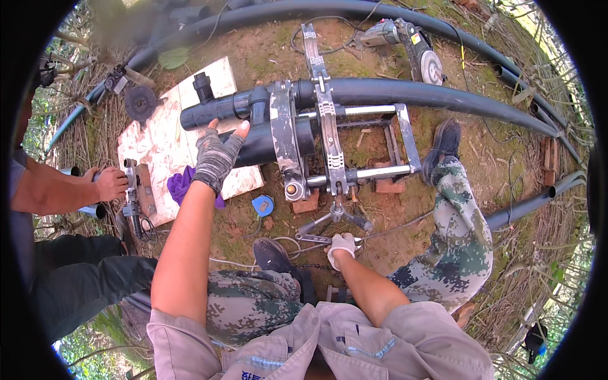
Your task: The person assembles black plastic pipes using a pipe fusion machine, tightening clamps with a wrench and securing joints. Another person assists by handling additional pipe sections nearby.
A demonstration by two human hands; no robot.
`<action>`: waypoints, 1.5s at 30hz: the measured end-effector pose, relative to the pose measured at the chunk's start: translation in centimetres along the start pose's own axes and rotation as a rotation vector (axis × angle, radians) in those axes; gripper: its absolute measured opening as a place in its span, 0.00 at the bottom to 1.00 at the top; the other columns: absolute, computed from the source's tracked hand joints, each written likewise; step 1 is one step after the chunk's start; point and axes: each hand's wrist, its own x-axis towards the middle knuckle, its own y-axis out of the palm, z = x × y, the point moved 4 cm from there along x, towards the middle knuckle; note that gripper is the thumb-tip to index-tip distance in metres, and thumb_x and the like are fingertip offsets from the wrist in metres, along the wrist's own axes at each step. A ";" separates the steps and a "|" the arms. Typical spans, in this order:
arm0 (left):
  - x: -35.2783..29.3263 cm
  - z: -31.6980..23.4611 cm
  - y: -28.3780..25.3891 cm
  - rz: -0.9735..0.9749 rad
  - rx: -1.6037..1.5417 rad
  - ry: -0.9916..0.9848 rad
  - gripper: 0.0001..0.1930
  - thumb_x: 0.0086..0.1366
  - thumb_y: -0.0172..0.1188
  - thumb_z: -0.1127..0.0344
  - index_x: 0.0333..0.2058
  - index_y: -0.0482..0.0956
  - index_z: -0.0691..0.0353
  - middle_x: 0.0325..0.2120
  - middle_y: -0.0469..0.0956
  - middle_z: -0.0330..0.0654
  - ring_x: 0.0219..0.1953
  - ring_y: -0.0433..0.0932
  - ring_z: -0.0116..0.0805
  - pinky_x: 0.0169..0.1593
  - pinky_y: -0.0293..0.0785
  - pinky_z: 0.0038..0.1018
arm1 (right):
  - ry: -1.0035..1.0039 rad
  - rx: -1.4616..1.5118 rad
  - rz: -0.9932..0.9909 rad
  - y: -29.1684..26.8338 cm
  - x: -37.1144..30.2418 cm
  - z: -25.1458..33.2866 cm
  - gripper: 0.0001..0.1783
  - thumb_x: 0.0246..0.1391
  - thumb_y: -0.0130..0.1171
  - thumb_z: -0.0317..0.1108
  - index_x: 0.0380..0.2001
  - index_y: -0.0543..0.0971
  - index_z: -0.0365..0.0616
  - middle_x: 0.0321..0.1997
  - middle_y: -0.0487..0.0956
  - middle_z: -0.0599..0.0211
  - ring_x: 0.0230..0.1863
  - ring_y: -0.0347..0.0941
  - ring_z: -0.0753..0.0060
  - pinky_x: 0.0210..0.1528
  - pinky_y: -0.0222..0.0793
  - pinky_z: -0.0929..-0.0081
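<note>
My left hand [218, 155], in a grey fingerless glove, rests with its fingers apart against a short, thick black pipe piece [258, 144]. That piece runs into the metal ring clamps [283, 130] of a pipe-clamping frame [407, 139]. Just beyond it lies a black tee fitting [258, 104] in line with a long black pipe [405, 95]. Low in front of the frame, my right hand [342, 246], in a white glove, is closed around a wrench [311, 239]. The wrench is beside the spoked handle [335, 214] of the frame; whether they touch is unclear.
A pale board [244, 182] lies under the fittings, with purple cloth [190, 187] and a blue tape measure [263, 205] nearby. At left, a co-worker's hands [111, 182] are beside a small metal device [132, 193]. An angle grinder [421, 57] with its cable lies far right.
</note>
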 end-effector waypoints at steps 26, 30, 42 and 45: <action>-0.7 2.8 -0.1 0.187 -0.192 -0.135 0.49 0.48 0.68 0.31 0.57 0.75 0.69 0.58 0.74 0.59 0.61 0.73 0.50 0.64 0.67 0.34 | -0.510 -0.010 0.625 -7.5 -24.4 25.1 0.18 0.68 0.46 0.31 0.59 0.65 0.44 0.23 0.75 0.63 0.15 0.68 0.71 0.15 0.65 0.74; 0.0 4.6 0.2 0.239 -0.191 -0.133 0.57 0.46 0.69 0.30 0.61 0.68 0.76 0.60 0.70 0.63 0.63 0.71 0.50 0.65 0.66 0.33 | -0.599 0.212 0.510 -3.1 -24.0 28.9 0.17 0.68 0.42 0.31 0.58 0.65 0.44 0.22 0.71 0.68 0.13 0.65 0.73 0.13 0.62 0.75; -0.3 2.9 0.2 0.239 -0.086 -0.179 0.63 0.45 0.65 0.23 0.63 0.63 0.78 0.64 0.64 0.65 0.68 0.64 0.52 0.69 0.61 0.35 | -0.473 0.108 0.589 2.7 -24.5 26.2 0.26 0.66 0.37 0.29 0.66 0.59 0.56 0.21 0.70 0.69 0.11 0.62 0.74 0.10 0.57 0.75; -0.5 3.2 -0.1 0.225 -0.076 -0.185 0.64 0.45 0.64 0.23 0.64 0.62 0.78 0.64 0.64 0.65 0.68 0.64 0.53 0.69 0.61 0.36 | -0.534 0.023 0.616 1.4 -24.9 27.9 0.25 0.67 0.36 0.27 0.65 0.61 0.53 0.21 0.69 0.71 0.10 0.62 0.75 0.10 0.56 0.77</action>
